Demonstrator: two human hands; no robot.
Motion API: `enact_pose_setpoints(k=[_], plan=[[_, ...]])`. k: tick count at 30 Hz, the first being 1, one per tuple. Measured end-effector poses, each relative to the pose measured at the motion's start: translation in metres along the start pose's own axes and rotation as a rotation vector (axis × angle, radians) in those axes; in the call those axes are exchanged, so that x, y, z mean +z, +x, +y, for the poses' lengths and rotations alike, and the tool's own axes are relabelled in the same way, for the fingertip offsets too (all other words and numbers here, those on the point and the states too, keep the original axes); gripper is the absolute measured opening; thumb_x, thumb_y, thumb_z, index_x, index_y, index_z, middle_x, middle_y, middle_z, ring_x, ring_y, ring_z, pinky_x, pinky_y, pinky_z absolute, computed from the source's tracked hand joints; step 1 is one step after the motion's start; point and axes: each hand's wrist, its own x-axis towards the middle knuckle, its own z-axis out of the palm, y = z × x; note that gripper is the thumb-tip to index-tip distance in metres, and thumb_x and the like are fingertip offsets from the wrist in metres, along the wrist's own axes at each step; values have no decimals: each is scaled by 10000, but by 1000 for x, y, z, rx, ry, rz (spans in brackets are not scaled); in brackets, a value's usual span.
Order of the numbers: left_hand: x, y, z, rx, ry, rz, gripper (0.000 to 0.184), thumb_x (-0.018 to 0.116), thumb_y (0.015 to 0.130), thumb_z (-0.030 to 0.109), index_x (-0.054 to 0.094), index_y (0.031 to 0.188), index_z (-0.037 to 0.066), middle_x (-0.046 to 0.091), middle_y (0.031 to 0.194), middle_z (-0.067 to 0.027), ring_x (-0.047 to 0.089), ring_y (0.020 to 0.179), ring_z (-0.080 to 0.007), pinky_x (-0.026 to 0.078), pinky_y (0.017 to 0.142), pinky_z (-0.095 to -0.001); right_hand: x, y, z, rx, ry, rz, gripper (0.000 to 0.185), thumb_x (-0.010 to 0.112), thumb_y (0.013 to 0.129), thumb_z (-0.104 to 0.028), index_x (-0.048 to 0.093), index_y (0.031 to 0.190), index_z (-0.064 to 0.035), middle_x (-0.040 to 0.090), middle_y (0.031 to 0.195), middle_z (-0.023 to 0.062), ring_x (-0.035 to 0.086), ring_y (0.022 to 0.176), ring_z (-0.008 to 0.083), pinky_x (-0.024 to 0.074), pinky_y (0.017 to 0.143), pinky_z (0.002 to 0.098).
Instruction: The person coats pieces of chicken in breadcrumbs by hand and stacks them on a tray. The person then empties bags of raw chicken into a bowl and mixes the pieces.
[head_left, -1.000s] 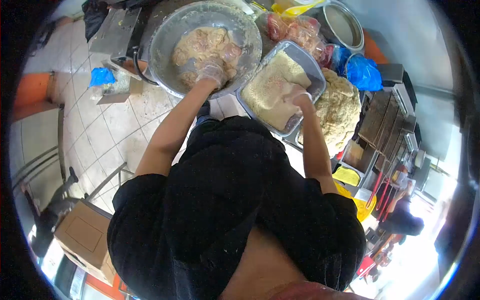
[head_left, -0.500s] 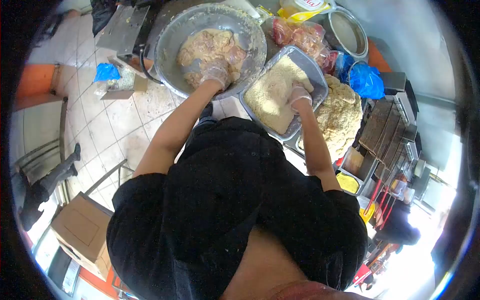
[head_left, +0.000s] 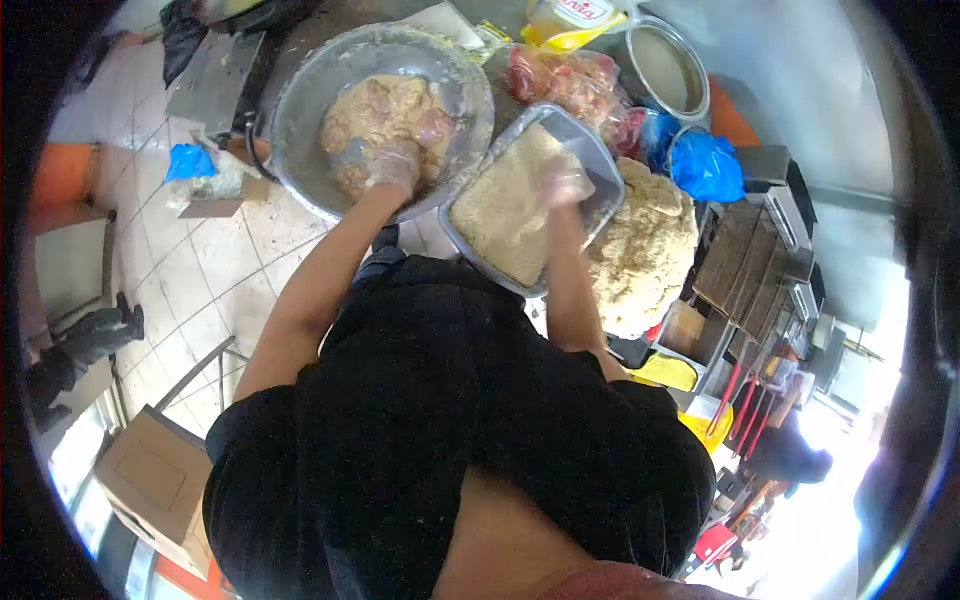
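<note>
My left hand (head_left: 395, 168), in a clear plastic glove, reaches into a large round bowl (head_left: 288, 115). It touches pieces of raw meat (head_left: 372, 108) coated in thick, pale batter; its fingertips are hard to make out among them. Over a grey rectangular bin (head_left: 608, 180) is my right hand (head_left: 566, 185), also gloved and smeared by motion. Pale yellow breading flour (head_left: 500, 215) fills much of that bin. Whether the right fingers hold anything does not show. Beside the bin, on the right, lies a big heap of crumbly, pale breading (head_left: 648, 245).
Behind the bin lie clear bags of reddish meat (head_left: 570, 80), a round metal container (head_left: 665, 68) and a blue plastic bag (head_left: 708, 165). Red-handled tools (head_left: 745, 415) stand at the right. A cardboard box (head_left: 155, 465) is at the lower left, near a person's dark-clothed legs (head_left: 80, 350).
The view has shifted, so the bowl and bin sit further left. My right hand has lifted from the flour's right side and moves over it, leaving the flour more level. My left hand stays in the bowl.
</note>
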Motion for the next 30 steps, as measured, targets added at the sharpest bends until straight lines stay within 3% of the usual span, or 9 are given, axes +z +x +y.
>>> enact_pose_setpoints(k=[5, 6, 9, 15, 18, 19, 21, 28, 30], plan=[[-2, -4, 8, -165, -44, -5, 213, 547, 849, 151, 711, 955, 63, 688, 989, -155, 675, 902, -311, 533, 768, -426, -21, 18, 43, -168, -614, -84, 201, 426, 945, -273, 569, 849, -171, 500, 706, -3, 511, 663, 149, 456, 622, 311], [-5, 0, 6, -108, -27, 21, 215, 544, 852, 147, 710, 957, 61, 684, 1000, -160, 671, 918, -312, 532, 775, -424, 1, 14, 41, -166, -868, -86, 194, 442, 946, -242, 615, 991, -167, 543, 734, -12, 554, 776, 136, 458, 743, 265], [25, 6, -5, -15, 19, 96, 215, 542, 854, 143, 708, 958, 54, 678, 1016, -172, 663, 945, -315, 530, 785, -422, -33, 24, 30, -65, -409, -149, 218, 464, 920, -269, 646, 961, -158, 575, 800, 17, 565, 836, 172, 459, 795, 320], [2, -8, -6, 73, 165, 67, 230, 541, 858, 146, 688, 1005, 47, 662, 1061, -180, 654, 964, -321, 526, 792, -416, -60, 27, 36, 70, -475, -234, 264, 499, 878, -314, 697, 910, -143, 628, 910, 64, 584, 936, 232, 462, 881, 413], [16, 14, -11, 71, 211, 17, 280, 522, 872, 153, 653, 1096, 49, 650, 1111, -165, 639, 1003, -313, 505, 840, -433, -19, 44, 91, -124, -2230, 1172, 265, 490, 891, -133, 689, 1060, -86, 653, 1077, 63, 596, 1015, 214, 497, 825, 346], [33, 13, -16, 113, 213, 165, 243, 518, 852, 131, 653, 1036, 50, 659, 1029, -165, 650, 936, -308, 513, 786, -429, 5, 41, 100, -117, -2232, 1177, 265, 490, 891, -133, 689, 1060, -86, 653, 1077, 63, 596, 1015, 214, 497, 825, 346], [42, 11, -16, 131, 215, 233, 202, 520, 831, 105, 672, 952, 51, 664, 976, -174, 663, 869, -316, 527, 731, -426, 63, 35, 110, 869, -2902, 724, 299, 496, 888, -138, 653, 1134, -72, 629, 1162, 112, 592, 1070, 225, 475, 878, 378], [14, 3, 3, 26, 146, 151, 217, 516, 849, 119, 682, 966, 43, 665, 979, -199, 665, 896, -319, 527, 759, -432, 53, -6, 134, 439, -3486, 477, 347, 637, 803, -287, 641, 1085, -83, 665, 995, 165, 652, 919, 317, 516, 825, 396], [18, 9, -3, 4, 53, 64, 230, 524, 867, 135, 687, 1008, 55, 677, 1029, -160, 670, 922, -299, 531, 764, -415, 76, 10, 126, 955, -3470, 111, 267, 643, 797, -232, 668, 1009, -73, 662, 1002, 158, 640, 960, 310, 512, 841, 388]])
